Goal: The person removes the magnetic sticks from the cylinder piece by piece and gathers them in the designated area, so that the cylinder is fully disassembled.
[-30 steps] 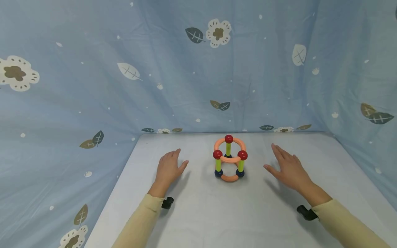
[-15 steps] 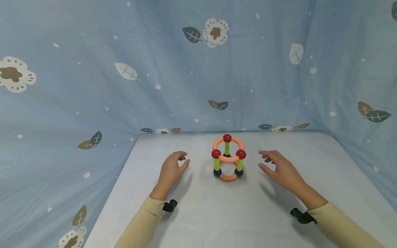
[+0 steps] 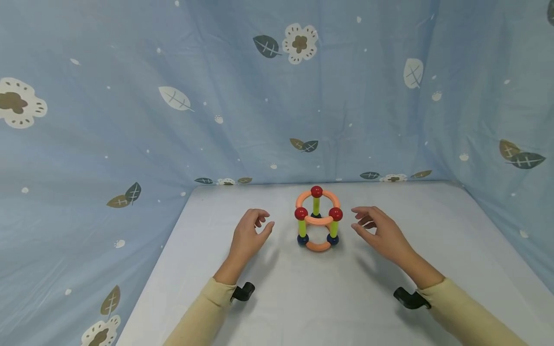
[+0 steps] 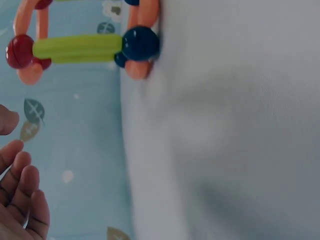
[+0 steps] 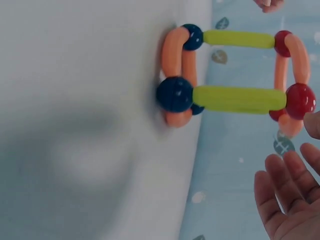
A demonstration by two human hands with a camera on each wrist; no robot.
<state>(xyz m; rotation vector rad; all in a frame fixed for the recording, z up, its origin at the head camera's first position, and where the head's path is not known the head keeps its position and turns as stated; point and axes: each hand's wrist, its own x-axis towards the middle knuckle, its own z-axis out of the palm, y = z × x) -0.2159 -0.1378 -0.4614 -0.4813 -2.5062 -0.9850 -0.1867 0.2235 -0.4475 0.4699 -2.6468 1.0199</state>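
Ball-and-rod frame (image 3: pixel 319 221) standing on white table (image 3: pixel 303 298) before creased cloth (image 3: pixel 259 113). Left hand (image 3: pixel 248 236), right hand (image 3: pixel 384 235) flanking, thumbs and fingers apart.

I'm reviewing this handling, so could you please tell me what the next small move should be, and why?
Probably ease the left grip and right grip inward together until they meet the toy frame: it stands on the white surface between them, and the head view shows a gap on either side.
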